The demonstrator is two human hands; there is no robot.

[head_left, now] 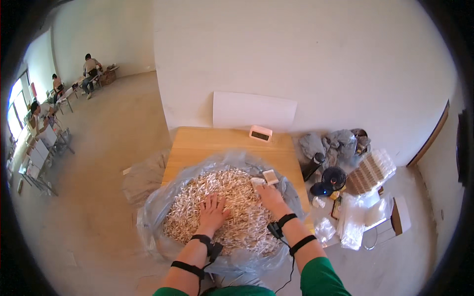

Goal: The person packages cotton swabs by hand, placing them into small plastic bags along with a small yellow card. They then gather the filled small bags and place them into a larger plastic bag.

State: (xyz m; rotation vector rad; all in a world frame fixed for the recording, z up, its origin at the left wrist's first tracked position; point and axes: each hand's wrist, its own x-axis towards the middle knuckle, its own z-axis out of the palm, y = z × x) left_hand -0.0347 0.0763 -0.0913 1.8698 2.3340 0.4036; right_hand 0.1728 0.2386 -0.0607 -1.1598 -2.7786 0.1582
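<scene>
A large heap of cotton swabs, pale wooden sticks with white ends, fills an opened clear plastic bag on a wooden table. My left hand lies palm down on the left part of the heap, its fingers spread. Over the heap's upper right edge, my right hand has its fingers bent together at a small white piece. What those fingers hold is too small to make out. Just beyond them sits a small tan and white box. Black straps with wired devices circle both forearms.
A pink-framed digital clock stands at the far edge of the wooden table. To the right are a black bottle, a small fan and stacked clear plastic packaging. Several people work at tables far left.
</scene>
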